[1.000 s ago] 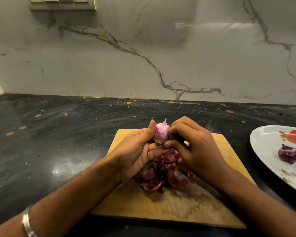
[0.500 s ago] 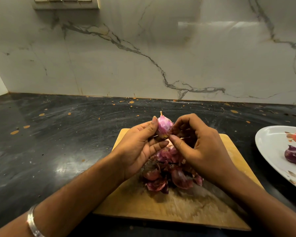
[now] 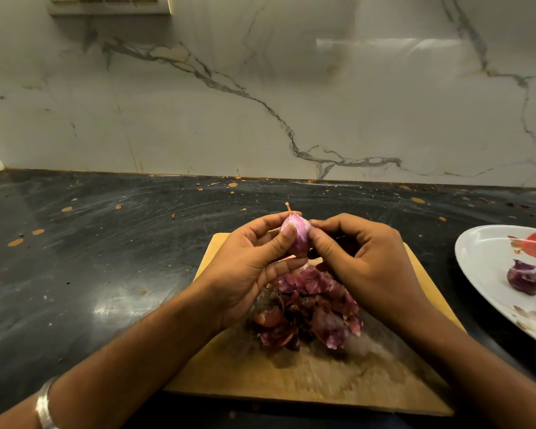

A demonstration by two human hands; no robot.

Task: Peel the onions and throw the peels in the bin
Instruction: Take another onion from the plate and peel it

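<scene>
A small pink onion [image 3: 299, 233] with a thin stalk on top is held above the wooden chopping board [image 3: 291, 382]. My left hand [image 3: 251, 267] grips it from the left, thumb laid across its front. From the right, my right hand [image 3: 362, 261] pinches the onion's skin with thumb and curled fingers. A heap of purple-red peels [image 3: 307, 311] lies on the board under both hands. No bin is in view.
At the right edge, a white plate [image 3: 483, 258] holds a dark purple onion [image 3: 527, 278] and a red mark. The black counter [image 3: 90, 258] carries small orange flecks. A marble wall stands behind, with a switch panel [image 3: 109, 4] at top left.
Both hands have lifted the onion slightly and turned it. My left thumb now lies across its front, and my right fingers have shifted onto its right side.
</scene>
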